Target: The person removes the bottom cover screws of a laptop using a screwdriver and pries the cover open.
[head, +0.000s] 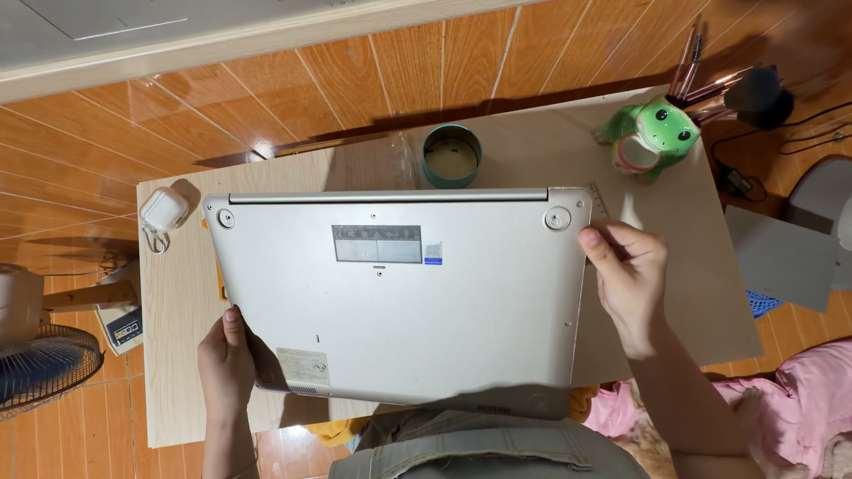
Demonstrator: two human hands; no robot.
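Your left hand [226,364] and right hand [626,279] grip the upturned silver laptop [399,293] by its edges above the pale wooden desk [177,355]; orange floor tiles [266,80] lie beyond your hands.

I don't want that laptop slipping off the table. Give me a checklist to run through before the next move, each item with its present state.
1. Left hand on the silver laptop, near corner: ok.
2. Right hand on its right edge, fingers by the far corner: ok.
3. Laptop lid shut, underside up: ok.
4. Laptop fully over the wooden table: not ok, the near edge overhangs toward the person.
5. Teal round container apart from the hinge edge: cannot tell, very close.
6. White earbud case and green frog brush holder apart from the laptop: ok.
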